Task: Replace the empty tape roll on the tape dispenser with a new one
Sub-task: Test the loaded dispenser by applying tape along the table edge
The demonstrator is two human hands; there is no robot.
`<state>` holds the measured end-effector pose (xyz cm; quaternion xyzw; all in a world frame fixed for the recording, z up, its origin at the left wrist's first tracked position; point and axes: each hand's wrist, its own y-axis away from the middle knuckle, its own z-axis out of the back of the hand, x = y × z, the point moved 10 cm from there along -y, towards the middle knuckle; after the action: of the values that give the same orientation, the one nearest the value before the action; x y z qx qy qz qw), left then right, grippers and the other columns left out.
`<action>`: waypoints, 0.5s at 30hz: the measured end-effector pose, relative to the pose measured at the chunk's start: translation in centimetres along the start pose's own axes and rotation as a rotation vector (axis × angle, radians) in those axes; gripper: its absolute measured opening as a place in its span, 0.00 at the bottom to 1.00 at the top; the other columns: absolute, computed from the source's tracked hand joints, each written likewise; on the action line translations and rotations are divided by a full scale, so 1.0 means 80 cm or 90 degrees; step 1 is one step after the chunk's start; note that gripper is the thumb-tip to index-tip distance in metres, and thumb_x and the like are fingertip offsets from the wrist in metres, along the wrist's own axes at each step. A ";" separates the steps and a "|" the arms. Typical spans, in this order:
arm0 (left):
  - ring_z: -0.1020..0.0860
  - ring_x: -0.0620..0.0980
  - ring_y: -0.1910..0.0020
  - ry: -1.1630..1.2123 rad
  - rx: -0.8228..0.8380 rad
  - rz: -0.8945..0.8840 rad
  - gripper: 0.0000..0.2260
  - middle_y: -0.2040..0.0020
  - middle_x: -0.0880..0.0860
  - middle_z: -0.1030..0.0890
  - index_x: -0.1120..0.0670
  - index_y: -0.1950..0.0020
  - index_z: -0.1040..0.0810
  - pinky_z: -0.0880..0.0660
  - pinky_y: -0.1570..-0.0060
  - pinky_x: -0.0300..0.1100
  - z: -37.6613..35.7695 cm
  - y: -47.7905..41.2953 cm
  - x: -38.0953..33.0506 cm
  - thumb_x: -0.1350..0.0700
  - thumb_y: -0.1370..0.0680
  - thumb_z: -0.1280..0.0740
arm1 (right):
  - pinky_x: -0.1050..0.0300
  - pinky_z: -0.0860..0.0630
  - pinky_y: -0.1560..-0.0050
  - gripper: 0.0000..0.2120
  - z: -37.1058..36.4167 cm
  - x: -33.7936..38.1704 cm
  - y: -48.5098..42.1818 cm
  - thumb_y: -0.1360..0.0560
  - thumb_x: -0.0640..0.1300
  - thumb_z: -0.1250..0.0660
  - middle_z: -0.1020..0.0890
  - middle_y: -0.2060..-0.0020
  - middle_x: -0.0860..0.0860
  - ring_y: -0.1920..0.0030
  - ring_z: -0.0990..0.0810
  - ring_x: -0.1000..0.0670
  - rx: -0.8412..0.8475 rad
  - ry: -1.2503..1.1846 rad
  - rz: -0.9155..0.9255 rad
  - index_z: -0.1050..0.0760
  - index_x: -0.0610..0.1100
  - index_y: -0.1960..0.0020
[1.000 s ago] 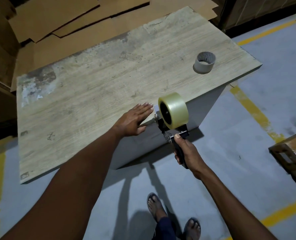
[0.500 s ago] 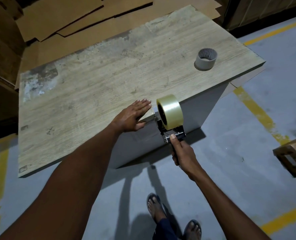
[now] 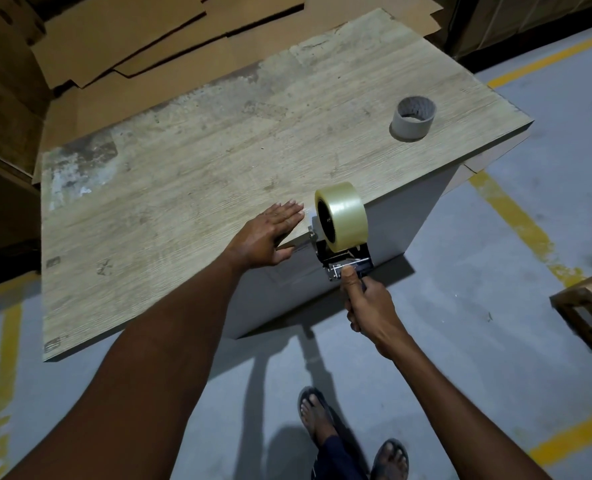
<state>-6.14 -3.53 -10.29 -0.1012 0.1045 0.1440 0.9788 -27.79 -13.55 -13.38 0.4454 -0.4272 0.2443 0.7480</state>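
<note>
Nearest, at about five o'clock in the view, the right hand [image 3: 370, 303] is clenched around the handle of the tape dispenser [image 3: 344, 258], thumb pressed up against the metal parts at its front. It holds the tool just off the near edge of the bench [image 3: 183, 188], probably to keep it steady while the tape is fed or tested.

The new tape roll [image 3: 342, 218] sits on the dispenser's hub, directly above the right hand at its twelve o'clock, standing on edge and looking fully seated.

Just beside the roll, at its nine o'clock, the left hand [image 3: 265, 237] lies flat and released, palm down on the bench edge, grasping nothing; I judge it is bracing the bench or pinning a tape end, though no strip is clearly visible.

Farther off, at one o'clock from the roll and well apart, the empty core [image 3: 414, 117] stands upright near the bench's far right corner, set aside out of the way.
</note>
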 end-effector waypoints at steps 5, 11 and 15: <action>0.40 0.53 0.19 -0.002 0.002 0.001 0.36 0.20 0.57 0.35 0.59 0.21 0.33 0.47 0.20 0.47 0.000 0.000 0.000 0.52 0.26 0.24 | 0.43 0.26 0.57 0.34 0.013 0.006 0.010 0.29 0.81 0.46 0.25 0.68 0.48 0.64 0.27 0.45 -0.009 0.074 0.011 0.33 0.49 0.64; 0.42 0.52 0.19 0.002 0.011 0.008 0.36 0.19 0.56 0.36 0.58 0.20 0.34 0.46 0.19 0.48 -0.002 0.001 0.002 0.51 0.26 0.25 | 0.56 0.32 0.72 0.31 0.016 0.006 0.028 0.26 0.74 0.40 0.28 0.71 0.48 0.76 0.33 0.52 0.013 -0.028 -0.044 0.33 0.45 0.61; 0.42 0.53 0.19 0.009 0.007 0.009 0.37 0.20 0.56 0.36 0.58 0.20 0.34 0.45 0.20 0.50 -0.001 0.000 0.002 0.52 0.26 0.25 | 0.57 0.35 0.74 0.30 0.017 -0.001 0.030 0.27 0.73 0.39 0.29 0.70 0.48 0.76 0.34 0.51 0.027 -0.065 -0.069 0.32 0.44 0.59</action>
<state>-6.01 -3.49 -10.44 -0.0960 0.1126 0.1501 0.9776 -30.19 -13.55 -12.07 0.4958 -0.4345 0.1894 0.7277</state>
